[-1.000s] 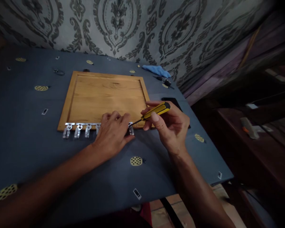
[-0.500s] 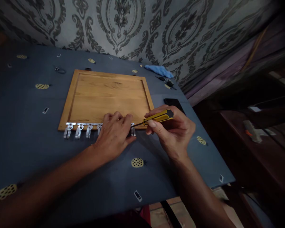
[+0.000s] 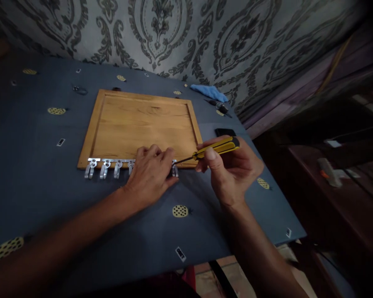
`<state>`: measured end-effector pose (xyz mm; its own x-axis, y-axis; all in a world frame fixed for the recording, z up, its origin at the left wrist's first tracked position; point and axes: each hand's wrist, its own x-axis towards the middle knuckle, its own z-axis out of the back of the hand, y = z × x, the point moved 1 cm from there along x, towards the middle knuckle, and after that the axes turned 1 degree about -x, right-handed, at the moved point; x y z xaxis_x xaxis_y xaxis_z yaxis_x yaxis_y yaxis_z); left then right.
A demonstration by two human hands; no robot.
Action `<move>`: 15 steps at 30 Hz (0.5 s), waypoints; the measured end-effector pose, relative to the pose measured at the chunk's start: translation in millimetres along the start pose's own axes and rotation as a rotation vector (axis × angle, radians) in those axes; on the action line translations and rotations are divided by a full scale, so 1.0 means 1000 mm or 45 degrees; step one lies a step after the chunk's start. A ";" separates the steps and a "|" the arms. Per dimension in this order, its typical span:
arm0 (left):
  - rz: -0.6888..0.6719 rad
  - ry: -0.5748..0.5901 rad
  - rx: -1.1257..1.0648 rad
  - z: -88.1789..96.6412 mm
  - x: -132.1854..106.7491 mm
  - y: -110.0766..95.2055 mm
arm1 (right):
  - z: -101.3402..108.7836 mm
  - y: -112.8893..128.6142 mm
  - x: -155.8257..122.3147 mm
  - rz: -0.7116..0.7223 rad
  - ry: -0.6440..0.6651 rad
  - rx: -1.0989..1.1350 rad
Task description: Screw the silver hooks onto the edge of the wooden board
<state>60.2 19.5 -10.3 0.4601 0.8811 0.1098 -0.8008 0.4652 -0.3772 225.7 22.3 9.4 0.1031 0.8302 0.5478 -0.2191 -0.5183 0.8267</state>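
A wooden framed panel (image 3: 143, 120) lies flat on a blue patterned tablecloth (image 3: 34, 186). Along its near edge runs a metal hook rail (image 3: 107, 165) with several silver hooks. My left hand (image 3: 151, 174) rests on the rail's right part, fingers bent and pressing it down, hiding some hooks. My right hand (image 3: 231, 169) grips a yellow and black screwdriver (image 3: 216, 148). Its thin tip points left and meets the rail's right end beside my left fingers.
A blue cloth (image 3: 209, 92) and dark small tools (image 3: 219, 106) lie at the table's far right. A black phone (image 3: 225, 132) sits behind my right hand. The table's edge drops off at right, with a dark wooden shelf (image 3: 329, 174) beyond. Patterned wallpaper backs the table.
My right hand has shifted slightly right and up with the screwdriver, its handle tilting higher. My left hand stays on the rail.
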 end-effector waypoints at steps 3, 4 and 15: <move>-0.004 -0.015 -0.007 0.000 0.000 0.000 | 0.000 -0.001 0.000 -0.020 0.014 0.001; -0.005 -0.016 -0.008 0.000 0.000 0.000 | 0.000 -0.001 -0.001 -0.021 0.015 -0.004; -0.017 0.010 0.019 0.000 0.000 -0.001 | -0.001 0.000 0.002 -0.014 0.125 0.026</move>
<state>60.4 19.2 -9.7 0.4738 0.8740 0.1078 -0.8000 0.4784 -0.3621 225.2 23.5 10.6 0.0095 0.8516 0.5242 -0.1983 -0.5122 0.8357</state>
